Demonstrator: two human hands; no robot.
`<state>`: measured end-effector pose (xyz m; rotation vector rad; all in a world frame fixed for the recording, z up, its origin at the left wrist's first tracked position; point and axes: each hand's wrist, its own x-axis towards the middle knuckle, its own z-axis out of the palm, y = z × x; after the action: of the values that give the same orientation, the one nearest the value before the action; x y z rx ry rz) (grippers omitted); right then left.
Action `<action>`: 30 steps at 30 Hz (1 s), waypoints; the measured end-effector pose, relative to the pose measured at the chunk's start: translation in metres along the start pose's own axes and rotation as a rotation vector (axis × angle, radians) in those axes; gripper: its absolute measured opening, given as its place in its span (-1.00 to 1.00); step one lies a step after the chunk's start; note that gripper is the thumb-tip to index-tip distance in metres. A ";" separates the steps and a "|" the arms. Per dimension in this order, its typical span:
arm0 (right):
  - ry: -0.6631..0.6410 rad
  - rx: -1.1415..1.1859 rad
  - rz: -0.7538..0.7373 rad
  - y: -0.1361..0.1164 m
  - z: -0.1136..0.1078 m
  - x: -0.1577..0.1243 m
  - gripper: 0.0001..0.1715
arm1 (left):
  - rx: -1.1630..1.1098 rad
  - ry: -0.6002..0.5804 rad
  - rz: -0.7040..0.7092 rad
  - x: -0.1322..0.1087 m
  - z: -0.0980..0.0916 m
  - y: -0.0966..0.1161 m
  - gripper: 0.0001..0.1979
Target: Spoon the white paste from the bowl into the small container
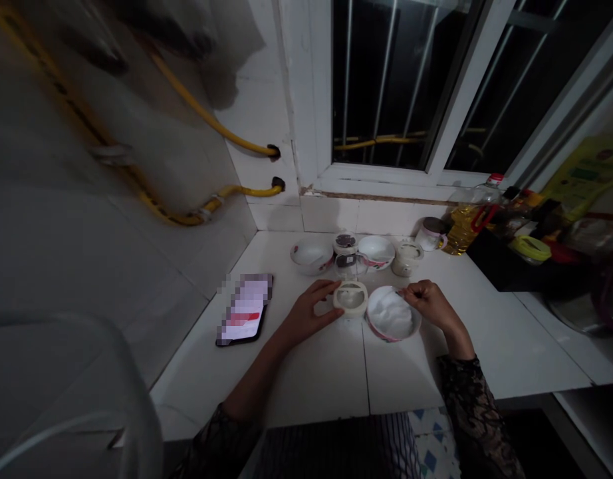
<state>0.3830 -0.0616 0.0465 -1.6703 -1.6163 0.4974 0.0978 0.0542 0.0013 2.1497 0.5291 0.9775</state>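
Note:
My left hand is closed around the side of a small cream-rimmed seasoning jar, with thumb and fingers apart across its left edge. The jar's clear lid is tipped back behind it. Just right of the jar stands a bowl with a pink pattern, filled with white powder. Over this bowl's right rim, my right hand pinches what looks like a small spoon; most of it is hidden by the fingers or in the powder.
Behind stand a white bowl, another bowl and two seasoning jars, one dark-topped, one pale. A lit phone lies left. A mug, oil bottle and black box stand right.

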 end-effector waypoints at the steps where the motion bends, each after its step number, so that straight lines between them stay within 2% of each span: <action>1: 0.001 -0.002 -0.012 0.000 0.001 0.000 -0.44 | -0.002 0.000 0.003 0.000 0.000 -0.001 -0.50; 8: -0.076 -0.044 -0.133 -0.014 0.013 0.003 -0.42 | 0.007 -0.008 -0.011 -0.001 0.001 -0.002 -0.50; 14: -0.113 0.043 -0.081 -0.016 0.013 0.001 -0.39 | -0.007 -0.003 -0.004 0.000 0.000 -0.001 -0.50; 23: -0.001 0.206 0.088 -0.010 0.006 0.001 -0.40 | -0.017 -0.004 -0.010 0.000 0.001 -0.001 -0.50; 30: 0.117 0.214 0.125 -0.012 0.000 0.001 -0.37 | -0.005 0.007 0.000 -0.001 0.001 -0.002 -0.50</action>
<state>0.3749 -0.0614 0.0559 -1.6134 -1.3318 0.6015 0.0980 0.0546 -0.0011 2.1427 0.5303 0.9857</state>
